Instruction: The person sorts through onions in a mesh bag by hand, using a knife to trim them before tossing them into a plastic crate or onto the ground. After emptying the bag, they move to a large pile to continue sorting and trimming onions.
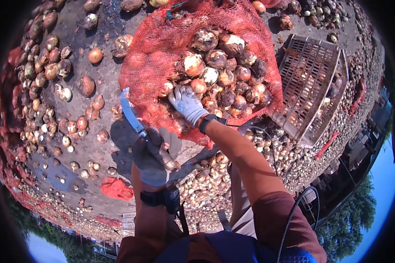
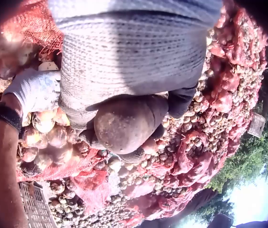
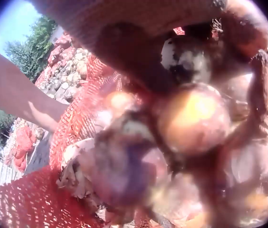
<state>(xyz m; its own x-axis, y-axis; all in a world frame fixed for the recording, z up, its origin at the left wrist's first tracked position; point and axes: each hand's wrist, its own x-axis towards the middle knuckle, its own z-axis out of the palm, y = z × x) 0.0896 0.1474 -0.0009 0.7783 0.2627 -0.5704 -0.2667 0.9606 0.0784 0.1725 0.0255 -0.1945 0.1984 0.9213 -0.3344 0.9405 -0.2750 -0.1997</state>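
My gloved left hand (image 1: 156,153) grips a sickle, its curved blade (image 1: 129,111) rising beside the mesh bag. The sickle's rounded handle end (image 2: 124,126) juts from the fist in the left wrist view. My right hand (image 1: 186,103), in a whitish glove, reaches into the wide mouth of a red mesh bag (image 1: 138,65). It rests among the onions (image 1: 228,61) there, right beside a reddish-brown onion (image 1: 199,86). Its fingertips are partly hidden, and I cannot tell whether they pinch one. In the right wrist view, a close onion (image 3: 195,118) is blurred.
A slatted plastic crate (image 1: 305,79) lies tipped against the bag's right side. Loose onions (image 1: 87,86) are scattered over the grey ground (image 1: 105,79) at left. A small red mesh heap (image 1: 117,188) lies near the left forearm. Piled onions (image 1: 206,184) spread around the legs.
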